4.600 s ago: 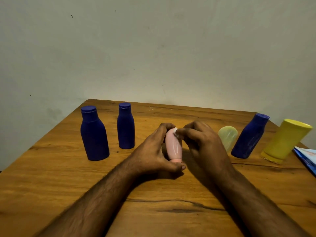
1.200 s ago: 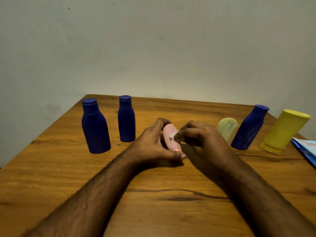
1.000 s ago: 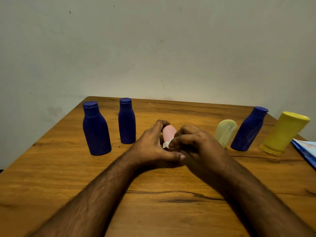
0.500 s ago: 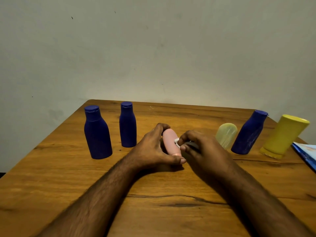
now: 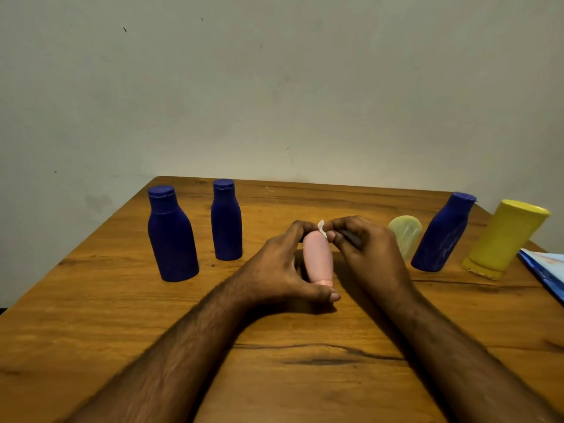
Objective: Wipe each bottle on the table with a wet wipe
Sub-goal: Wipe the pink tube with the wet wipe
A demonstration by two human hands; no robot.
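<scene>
While the left hand (image 5: 280, 267) grips the pink bottle (image 5: 318, 257) on the worktop (image 5: 91, 315), the right hand (image 5: 363, 251) pinches a white wipe (image 5: 322, 229) against its top.

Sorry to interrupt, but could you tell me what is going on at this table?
A person is wiping bottles one at a time. The left hand grips a small pink bottle at the middle of the wooden table, while the right hand pinches a bit of white wipe against its far end. Three blue bottles, a pale one and a yellow one stand around.
</scene>
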